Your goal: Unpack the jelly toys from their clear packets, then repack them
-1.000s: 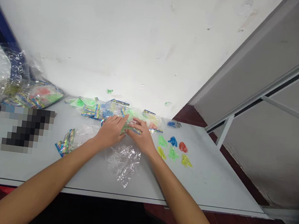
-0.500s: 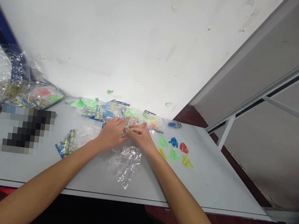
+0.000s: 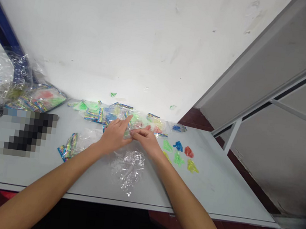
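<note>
Small clear packet point(image 3: 132, 127) pinched between left hand point(image 3: 115, 136) and right hand point(image 3: 147, 142), at packet pile point(image 3: 108, 114)

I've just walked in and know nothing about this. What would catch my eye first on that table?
Probably the loose toys, jelly-bright green, blue, red and yellow, scattered on the grey table just right of the hands. Next, the left hand and right hand meeting on a small clear packet mid-table, with a heap of colourful packets behind them and crumpled clear plastic in front.
</note>
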`<state>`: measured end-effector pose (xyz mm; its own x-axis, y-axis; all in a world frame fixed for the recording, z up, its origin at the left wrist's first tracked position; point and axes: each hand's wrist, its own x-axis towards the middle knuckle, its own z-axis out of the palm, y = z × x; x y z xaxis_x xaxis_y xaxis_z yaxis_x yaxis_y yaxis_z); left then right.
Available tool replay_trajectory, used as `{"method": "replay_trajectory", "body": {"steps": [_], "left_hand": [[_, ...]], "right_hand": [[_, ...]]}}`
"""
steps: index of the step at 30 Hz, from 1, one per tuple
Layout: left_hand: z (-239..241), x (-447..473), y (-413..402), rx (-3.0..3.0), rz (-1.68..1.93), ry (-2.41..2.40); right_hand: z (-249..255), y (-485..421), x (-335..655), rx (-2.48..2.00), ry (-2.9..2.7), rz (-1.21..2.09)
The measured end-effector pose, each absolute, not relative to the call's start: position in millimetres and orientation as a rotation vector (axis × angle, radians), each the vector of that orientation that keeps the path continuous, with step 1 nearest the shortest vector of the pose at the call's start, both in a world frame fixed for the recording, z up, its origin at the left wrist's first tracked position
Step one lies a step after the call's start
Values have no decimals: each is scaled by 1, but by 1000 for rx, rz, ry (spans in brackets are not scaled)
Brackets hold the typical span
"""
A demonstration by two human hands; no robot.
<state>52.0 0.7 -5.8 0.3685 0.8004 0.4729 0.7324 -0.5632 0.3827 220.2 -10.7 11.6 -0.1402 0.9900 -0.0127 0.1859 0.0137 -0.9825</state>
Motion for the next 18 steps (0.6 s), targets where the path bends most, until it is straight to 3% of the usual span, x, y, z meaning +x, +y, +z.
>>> {"method": "replay_trajectory", "body": {"steps": [18], "left_hand": [[20, 41, 7, 1612, 1079, 1044]], "right_hand": [[10, -7, 225, -1152, -1292, 1162]]}}
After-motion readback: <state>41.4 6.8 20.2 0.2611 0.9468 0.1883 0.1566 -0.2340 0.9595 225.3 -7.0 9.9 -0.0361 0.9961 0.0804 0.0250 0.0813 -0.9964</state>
